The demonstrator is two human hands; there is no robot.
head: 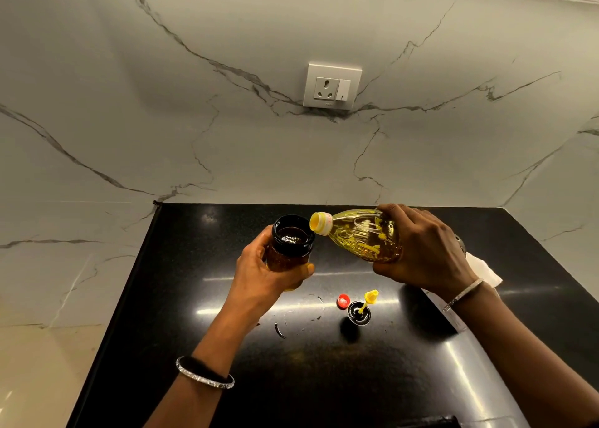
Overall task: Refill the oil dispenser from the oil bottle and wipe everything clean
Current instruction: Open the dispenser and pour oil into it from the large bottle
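Tilting oil bottle [363, 234] in right hand [424, 249], left hand [262, 273] fingers around dispenser [290, 244]

Cap [343, 301], spout lid [359, 312] obstruct; left seemingly free.

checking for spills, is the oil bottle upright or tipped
Tipped: the oil bottle lies nearly sideways in the right hand, mouth at the dispenser.

Everything is being seen through one wide-angle camera worn on the head. It is being pointed forward and down, so the counter [324, 379] is being looked at from above and close by. The left hand [259, 275] and right hand [424, 249] are being framed near the middle. The wall [194, 119] and socket [332, 86] are being faced beyond.
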